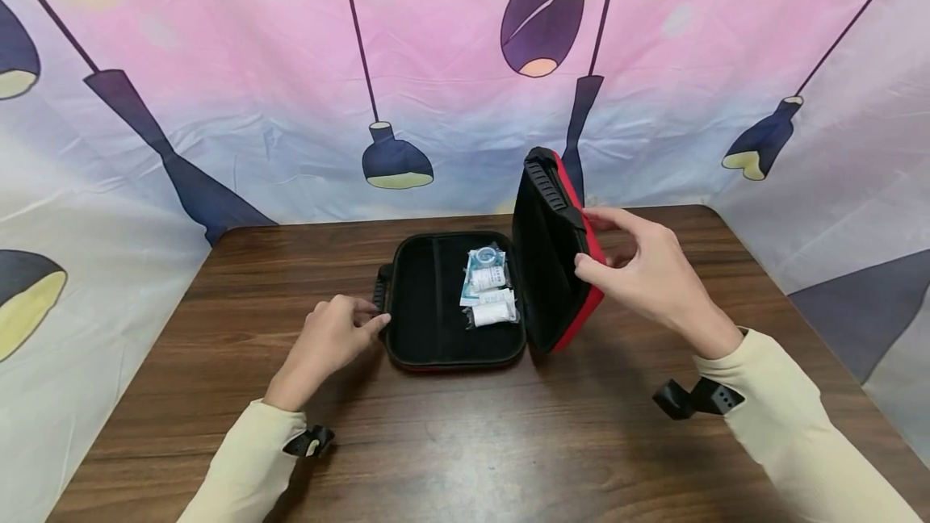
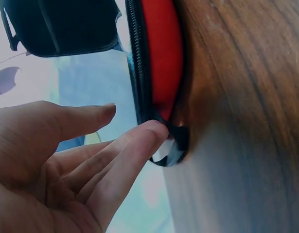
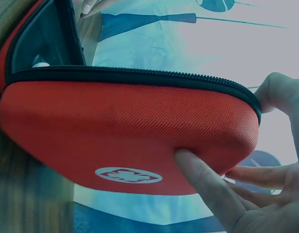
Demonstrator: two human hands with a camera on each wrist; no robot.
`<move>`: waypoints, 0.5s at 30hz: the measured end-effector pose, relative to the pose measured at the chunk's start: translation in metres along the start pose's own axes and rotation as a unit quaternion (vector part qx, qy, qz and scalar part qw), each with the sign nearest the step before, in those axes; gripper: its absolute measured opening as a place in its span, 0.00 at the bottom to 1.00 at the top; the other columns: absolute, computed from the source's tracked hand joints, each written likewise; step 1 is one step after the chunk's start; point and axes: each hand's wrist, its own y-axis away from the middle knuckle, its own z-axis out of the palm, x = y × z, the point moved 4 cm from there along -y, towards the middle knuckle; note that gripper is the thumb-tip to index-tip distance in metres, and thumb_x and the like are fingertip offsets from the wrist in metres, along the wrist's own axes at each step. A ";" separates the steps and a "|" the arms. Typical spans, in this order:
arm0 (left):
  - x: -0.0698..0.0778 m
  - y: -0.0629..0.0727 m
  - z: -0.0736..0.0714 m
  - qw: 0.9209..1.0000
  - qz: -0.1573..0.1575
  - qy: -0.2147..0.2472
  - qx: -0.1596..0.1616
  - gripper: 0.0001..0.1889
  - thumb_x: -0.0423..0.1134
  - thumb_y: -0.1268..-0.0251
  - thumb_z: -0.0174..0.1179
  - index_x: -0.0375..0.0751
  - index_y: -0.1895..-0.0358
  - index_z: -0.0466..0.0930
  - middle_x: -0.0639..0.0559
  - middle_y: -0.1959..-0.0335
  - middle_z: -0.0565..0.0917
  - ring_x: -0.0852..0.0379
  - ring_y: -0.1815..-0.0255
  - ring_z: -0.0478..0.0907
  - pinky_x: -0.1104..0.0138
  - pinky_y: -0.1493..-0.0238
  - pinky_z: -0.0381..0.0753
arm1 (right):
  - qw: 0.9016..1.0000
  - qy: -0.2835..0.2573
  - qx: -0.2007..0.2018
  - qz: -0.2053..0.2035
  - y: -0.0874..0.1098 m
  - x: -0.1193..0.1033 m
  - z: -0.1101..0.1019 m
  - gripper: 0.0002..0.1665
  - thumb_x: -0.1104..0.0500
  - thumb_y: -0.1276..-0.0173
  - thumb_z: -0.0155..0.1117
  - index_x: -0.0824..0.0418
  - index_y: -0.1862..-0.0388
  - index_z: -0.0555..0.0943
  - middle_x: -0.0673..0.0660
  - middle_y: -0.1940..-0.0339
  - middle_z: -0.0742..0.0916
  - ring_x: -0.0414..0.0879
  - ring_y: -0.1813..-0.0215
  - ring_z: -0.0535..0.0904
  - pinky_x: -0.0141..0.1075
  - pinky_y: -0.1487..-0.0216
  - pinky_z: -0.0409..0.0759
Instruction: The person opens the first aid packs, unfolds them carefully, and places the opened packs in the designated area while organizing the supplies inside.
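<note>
Red-shelled and black-lined, the case (image 1: 412, 301) lies unzipped on the desk (image 1: 436, 442), small white packets (image 1: 492, 312) inside. The right hand (image 1: 650, 273) pinches its raised lid (image 1: 543, 265) between thumb and fingers; the left hand (image 1: 330, 345), fingers extended, thumb apart, touches the black handle (image 1: 380, 287).

White oval emblem (image 3: 129, 175) on red case lid (image 3: 125, 111), print (image 1: 488, 278) on packets (image 1: 494, 312) illegible

Opened black case (image 1: 414, 321) on a wooden table (image 1: 465, 442); small packets (image 1: 491, 289) inside, toward three o'clock; right hand (image 1: 650, 277) gripping the raised lid (image 1: 548, 265) beyond; left hand (image 1: 330, 341) by the handle (image 1: 381, 285), nine o'clock.
</note>
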 end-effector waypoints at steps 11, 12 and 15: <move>-0.014 -0.006 0.006 0.996 -0.067 0.025 -0.061 0.25 0.46 0.27 0.63 0.26 0.41 0.79 0.53 0.79 0.85 0.59 0.76 0.84 0.57 0.64 0.84 | 0.999 -0.026 0.021 0.009 0.004 0.029 -0.003 0.29 0.61 0.30 0.59 0.60 0.29 0.75 0.61 0.40 0.82 0.43 0.67 0.84 0.31 0.67 0.79; -0.015 -0.006 0.006 0.995 -0.071 0.024 -0.063 0.26 0.47 0.27 0.63 0.25 0.40 0.79 0.53 0.79 0.85 0.59 0.76 0.84 0.55 0.63 0.85 | 0.999 -0.027 0.019 0.014 0.005 0.032 -0.003 0.29 0.61 0.30 0.58 0.60 0.29 0.75 0.62 0.40 0.82 0.43 0.65 0.85 0.30 0.66 0.79; -0.019 -0.007 0.006 0.994 -0.082 0.023 -0.067 0.28 0.47 0.28 0.64 0.24 0.40 0.78 0.53 0.80 0.85 0.58 0.77 0.85 0.52 0.59 0.85 | 0.999 -0.031 0.016 0.026 0.007 0.042 -0.004 0.29 0.60 0.28 0.56 0.61 0.28 0.74 0.63 0.40 0.81 0.44 0.69 0.85 0.31 0.65 0.80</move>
